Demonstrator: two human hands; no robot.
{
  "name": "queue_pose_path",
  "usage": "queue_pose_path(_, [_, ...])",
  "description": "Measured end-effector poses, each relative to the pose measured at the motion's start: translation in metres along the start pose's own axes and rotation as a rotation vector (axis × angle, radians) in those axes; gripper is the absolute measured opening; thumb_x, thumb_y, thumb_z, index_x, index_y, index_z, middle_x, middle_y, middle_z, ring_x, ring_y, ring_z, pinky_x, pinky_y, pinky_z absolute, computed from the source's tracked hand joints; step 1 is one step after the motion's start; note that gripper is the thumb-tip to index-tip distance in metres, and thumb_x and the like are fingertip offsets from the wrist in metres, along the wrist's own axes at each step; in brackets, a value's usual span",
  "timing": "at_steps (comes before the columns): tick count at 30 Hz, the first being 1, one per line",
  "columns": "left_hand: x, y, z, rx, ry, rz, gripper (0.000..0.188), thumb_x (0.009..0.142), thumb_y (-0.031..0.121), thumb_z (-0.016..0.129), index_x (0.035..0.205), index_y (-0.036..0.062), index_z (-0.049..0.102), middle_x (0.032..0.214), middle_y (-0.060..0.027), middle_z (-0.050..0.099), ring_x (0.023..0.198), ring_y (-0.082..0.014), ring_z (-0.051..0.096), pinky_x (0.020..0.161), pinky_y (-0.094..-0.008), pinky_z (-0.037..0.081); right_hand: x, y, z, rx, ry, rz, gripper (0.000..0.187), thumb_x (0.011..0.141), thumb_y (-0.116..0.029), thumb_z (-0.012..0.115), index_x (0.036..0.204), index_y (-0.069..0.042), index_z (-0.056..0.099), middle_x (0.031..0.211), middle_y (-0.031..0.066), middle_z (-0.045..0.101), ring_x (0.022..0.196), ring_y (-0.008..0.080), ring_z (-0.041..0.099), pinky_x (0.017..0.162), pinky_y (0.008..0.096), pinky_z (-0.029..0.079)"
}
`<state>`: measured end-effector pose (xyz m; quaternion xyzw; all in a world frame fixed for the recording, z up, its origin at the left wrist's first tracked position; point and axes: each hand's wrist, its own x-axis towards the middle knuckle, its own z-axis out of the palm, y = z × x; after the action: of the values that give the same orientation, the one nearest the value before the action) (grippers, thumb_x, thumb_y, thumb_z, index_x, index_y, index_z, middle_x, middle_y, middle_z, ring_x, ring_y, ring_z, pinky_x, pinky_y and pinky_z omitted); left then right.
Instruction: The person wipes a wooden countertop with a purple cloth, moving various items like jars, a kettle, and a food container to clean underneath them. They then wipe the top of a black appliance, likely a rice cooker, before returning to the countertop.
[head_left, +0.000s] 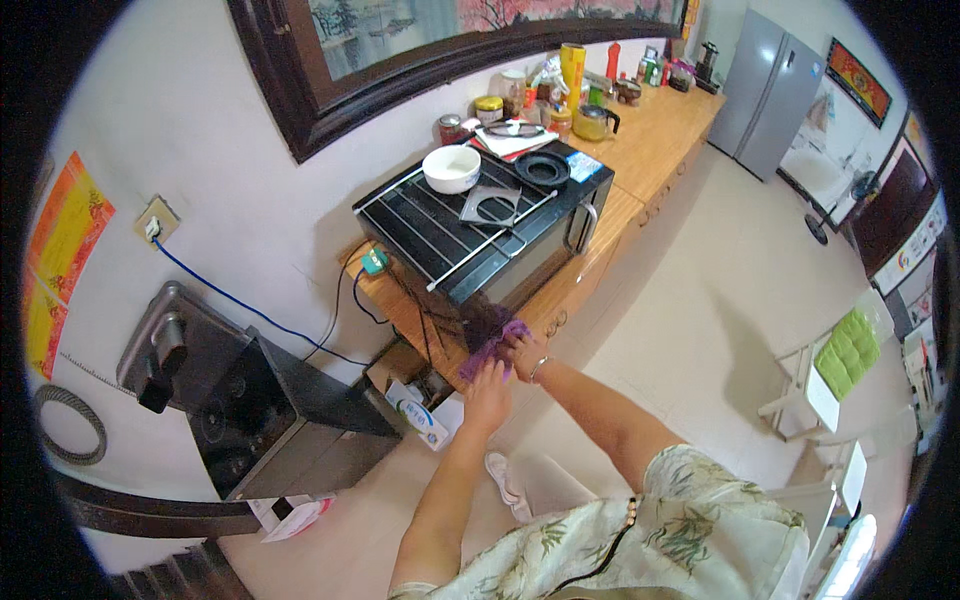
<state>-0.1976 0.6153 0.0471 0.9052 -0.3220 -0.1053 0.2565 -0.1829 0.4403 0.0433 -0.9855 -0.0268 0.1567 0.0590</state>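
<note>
A purple cloth (482,364) is bunched at the near corner of a wooden cabinet top (610,230), just below a black countertop oven (545,262). My left hand (487,396) grips the cloth's near side with bent fingers. On its right side, my right hand (524,354), with a bracelet at the wrist, also closes on the cloth. Part of the cloth is hidden by my fingers. A wire rack (460,263) lies on the oven, along with a white bowl (452,170), a square metal plate with a round hole (491,190) and a black ring (543,168).
Jars, bottles and a glass teapot (594,123) crowd the cabinet behind the oven. Cords and a green plug (374,261) hang at its left end. A box (418,415) sits below, near a dark stove (245,420). Rightward stands a chair with a green cushion (847,356).
</note>
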Motion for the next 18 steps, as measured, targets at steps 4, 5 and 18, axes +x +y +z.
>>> queue_pose_path(4, [-0.003, 0.011, 0.000, 0.053, -0.061, -0.129, 0.078, 0.077, 0.032, 0.070, 0.143, 0.0052, 0.037, 0.151, -0.0184, 0.033, 0.136, -0.0368, 0.036, 0.108, -0.0535, 0.031, 0.003, 0.008, 0.019, -0.013, 0.107, -0.027, 0.058, 0.081, -0.015, 0.059, 0.138, -0.020, 0.048, 0.148, 0.0088, 0.039, 0.136, 0.0334, 0.036, 0.109, 0.0485, 0.034])
queue_pose_path(5, [-0.003, 0.009, -0.001, 0.046, -0.103, -0.183, 0.080, 0.076, 0.034, 0.071, 0.143, 0.0059, 0.038, 0.151, -0.0183, 0.033, 0.136, -0.0367, 0.036, 0.109, -0.0533, 0.031, 0.001, 0.010, 0.020, 0.002, 0.135, -0.036, 0.057, 0.082, -0.014, 0.059, 0.138, -0.019, 0.049, 0.147, 0.0090, 0.040, 0.135, 0.0334, 0.036, 0.109, 0.0480, 0.033])
queue_pose_path(18, [0.131, 0.087, 0.070, 0.153, 0.064, -0.273, 0.040, 0.080, 0.015, 0.067, 0.117, 0.0052, 0.058, 0.121, -0.0156, 0.057, 0.116, -0.0365, 0.051, 0.098, -0.0470, 0.043, 0.004, 0.172, 0.013, 0.273, 0.492, -0.168, 0.031, 0.081, -0.010, 0.056, 0.110, -0.012, 0.068, 0.118, 0.0109, 0.062, 0.113, 0.0291, 0.055, 0.096, 0.0435, 0.043])
